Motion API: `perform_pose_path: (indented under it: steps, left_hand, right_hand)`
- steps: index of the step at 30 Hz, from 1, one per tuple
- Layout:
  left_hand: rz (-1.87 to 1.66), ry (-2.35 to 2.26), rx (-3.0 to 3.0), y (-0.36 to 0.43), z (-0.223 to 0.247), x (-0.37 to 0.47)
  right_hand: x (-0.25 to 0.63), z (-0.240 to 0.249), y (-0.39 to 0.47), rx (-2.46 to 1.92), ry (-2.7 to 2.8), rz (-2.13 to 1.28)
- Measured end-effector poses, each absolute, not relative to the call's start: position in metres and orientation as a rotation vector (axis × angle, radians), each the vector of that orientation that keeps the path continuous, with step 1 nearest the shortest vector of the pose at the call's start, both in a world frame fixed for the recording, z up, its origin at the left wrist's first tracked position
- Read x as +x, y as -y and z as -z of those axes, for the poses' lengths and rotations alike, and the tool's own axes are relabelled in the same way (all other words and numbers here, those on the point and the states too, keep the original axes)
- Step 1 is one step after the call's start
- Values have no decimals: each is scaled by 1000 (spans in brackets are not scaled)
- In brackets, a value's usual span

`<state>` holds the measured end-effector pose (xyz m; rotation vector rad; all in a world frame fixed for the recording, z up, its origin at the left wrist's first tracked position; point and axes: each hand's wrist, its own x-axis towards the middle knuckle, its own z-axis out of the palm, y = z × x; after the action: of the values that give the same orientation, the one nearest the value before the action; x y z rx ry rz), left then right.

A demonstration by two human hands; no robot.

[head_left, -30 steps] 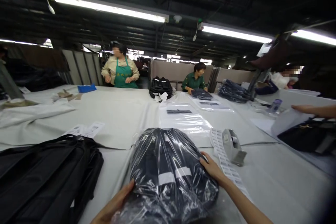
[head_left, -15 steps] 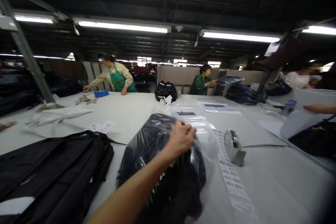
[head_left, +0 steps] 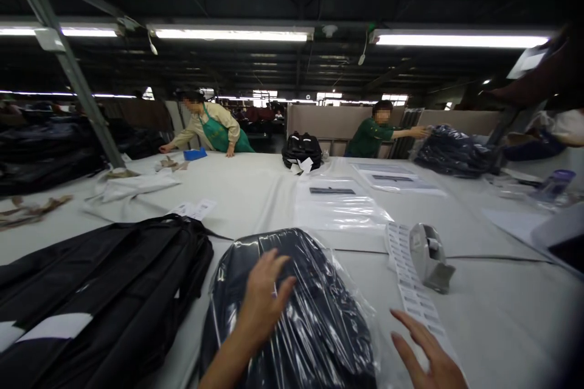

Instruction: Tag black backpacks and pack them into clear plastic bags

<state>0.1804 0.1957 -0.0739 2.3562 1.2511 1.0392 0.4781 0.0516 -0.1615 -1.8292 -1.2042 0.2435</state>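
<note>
A dark backpack (head_left: pixel 319 298) in clear plastic lies on the pale table (head_left: pixel 502 292) in front of me. My left hand (head_left: pixel 264 292) is over its upper left part, fingers apart and holding nothing; whether it touches the plastic is hard to tell. To the right of the bag is my right hand (head_left: pixel 424 349), thumb and fingers apart, nothing in it, near the edge of the plastic. Beyond it stand a grey tape dispenser (head_left: pixel 431 255) and a strip of printed labels (head_left: pixel 413 282). Unwrapped black backpacks (head_left: pixel 137 279) lie at the left.
Flat clear bags (head_left: pixel 340 203) lie beyond the wrapped backpack. A small black backpack (head_left: pixel 301 149) stands at the far edge. Two people (head_left: pixel 221 127) work across the table, one by wrapped dark bags (head_left: pixel 451 152) at right. A metal post (head_left: pixel 86 91) rises at left.
My left hand has let go of the plastic near the bag's top and moved left and down, opening. My right hand has come into view. The plastic lies smoother, and the far-right person's bag is on the pile.
</note>
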Motion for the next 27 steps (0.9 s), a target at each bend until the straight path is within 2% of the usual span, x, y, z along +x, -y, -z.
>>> perform_pose_path:
  steps: [2, 3, 4, 7, 12, 15, 18, 22, 24, 27]
  left_hand:
    - [-1224, -1674, 1986, -204, 96, 120]
    - [-1176, -1795, 1740, -206, 111, 96]
    - [-1143, -1819, 1501, -205, 125, 80]
    - [-1104, -1687, 1361, -201, 143, 71]
    - [-1066, -1421, 1608, -230, 111, 113]
    - [-971, -1332, 1726, -262, 114, 123]
    - [-882, -1412, 1857, -277, 132, 123]
    - [-1006, -1556, 2365, -256, 133, 122]
    - [-858, -1412, 2679, -235, 130, 125]
    - [-410, -1109, 2918, -207, 142, 135]
  right_hand:
    - [474, 167, -88, -1802, 1264, -236]
    - [467, 172, -103, -1797, 1295, -302]
    - [460, 178, -115, -1796, 1319, -375]
    - [438, 201, -128, -1789, 1334, -474]
    - [437, 233, -108, -1829, 1201, -428]
    - [449, 241, -97, -1895, 1201, -372]
    - [450, 229, -91, -1996, 1262, -201]
    - [427, 192, -88, -1916, 1480, 51]
    - [415, 182, -90, -1848, 1648, 1]
    - [409, 187, -93, -1803, 1871, -190]
